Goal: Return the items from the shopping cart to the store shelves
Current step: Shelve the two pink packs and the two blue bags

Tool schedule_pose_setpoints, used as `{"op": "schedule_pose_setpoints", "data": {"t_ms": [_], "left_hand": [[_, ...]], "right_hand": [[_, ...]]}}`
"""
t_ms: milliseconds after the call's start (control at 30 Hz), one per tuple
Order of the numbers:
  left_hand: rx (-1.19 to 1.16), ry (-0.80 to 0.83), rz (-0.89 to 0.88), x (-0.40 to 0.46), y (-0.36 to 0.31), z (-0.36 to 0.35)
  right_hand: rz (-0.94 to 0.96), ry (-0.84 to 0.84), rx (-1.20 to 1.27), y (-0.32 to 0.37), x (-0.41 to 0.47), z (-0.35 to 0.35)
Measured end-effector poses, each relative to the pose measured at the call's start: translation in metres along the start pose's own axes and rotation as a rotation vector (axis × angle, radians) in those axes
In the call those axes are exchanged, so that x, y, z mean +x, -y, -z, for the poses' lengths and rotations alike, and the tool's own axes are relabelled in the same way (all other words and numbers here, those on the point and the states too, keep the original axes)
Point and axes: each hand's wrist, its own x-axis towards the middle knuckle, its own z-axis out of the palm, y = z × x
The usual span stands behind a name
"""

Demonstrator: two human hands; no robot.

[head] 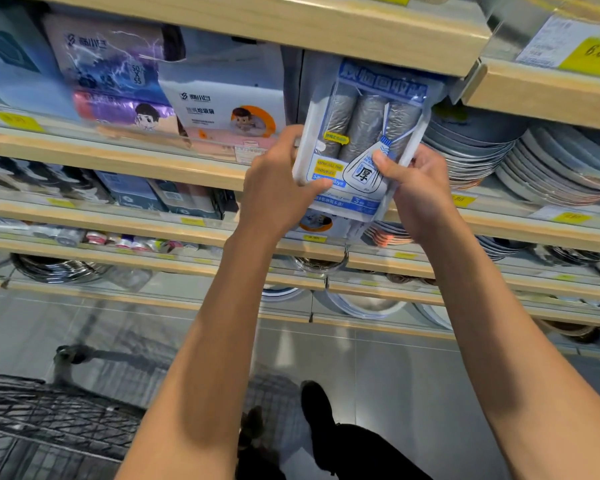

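Fingers of both hands were curled round the lower half of a flat pack of bin-bag rolls (pixel 362 133), and the head view, the only one supplied, showed the hold plainly. On the left hand (pixel 278 188) the thumb lay across the printed front near the bottom left corner while the fingers wrapped behind the left edge, out of sight. On the right hand (pixel 416 188) the thumb pressed the front just beside the drawn sack emblem, and the remaining fingers curled round the right edge.

Position: the pack stood upright, raised in front of the shelving, its top reaching up under the edge of the upper shelf (pixel 326 29) and its body in the gap between the boxed bin bags (pixel 222 112) on the left and the stacked plates (pixel 499 150) on the right. Whether its back already rested against other stock could not be told.

Handling assessment: three grey rolls showed through a clear window, so the pack was judged light, with a soft, glossy plastic sleeve that could slip or buckle if held by the film alone. Purchase was judged best where the rolls give firmness, at the two side edges, as observed. No fragility was expected in the pack itself; the plates near the right hand were the breakable neighbours.

The shopping cart (pixel 49 410) stood low at the left, near the person's shoe (pixel 317 407).
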Motion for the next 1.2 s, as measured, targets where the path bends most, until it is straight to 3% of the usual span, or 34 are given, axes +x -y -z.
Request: {"op": "schedule_pose_setpoints", "data": {"t_ms": [133, 300, 400, 667, 867, 1067, 1200], "left_hand": [[-0.172, -0.015, 0.103, -0.006, 0.003, 0.003], [-0.385, -0.095, 0.161, -0.006, -0.011, 0.000], [-0.422, -0.164, 0.129, 0.009, -0.024, 0.004], [-0.116, -0.258, 0.119, 0.035, -0.024, -0.014], [0.265, -0.225, 0.138, 0.041, -0.033, -0.014], [0.544, 0.042, 0.218, 0.058, -0.039, -0.009], [0.552, -0.103, 0.082, 0.032, -0.033, -0.016]], "right_hand": [[0.083, -0.027, -0.136, 0.000, -0.005, -0.007], [0.226, 0.037, -0.543, -0.004, -0.003, -0.007], [0.246, 0.010, -0.524, -0.009, 0.003, 0.000], [0.209, -0.244, -0.639, -0.018, 0.031, -0.011], [0.218, -0.265, -0.701, -0.023, 0.041, -0.009], [0.062, -0.212, -0.848, -0.022, 0.052, -0.012], [0.092, -0.225, -0.866, -0.027, 0.046, -0.008]]}}
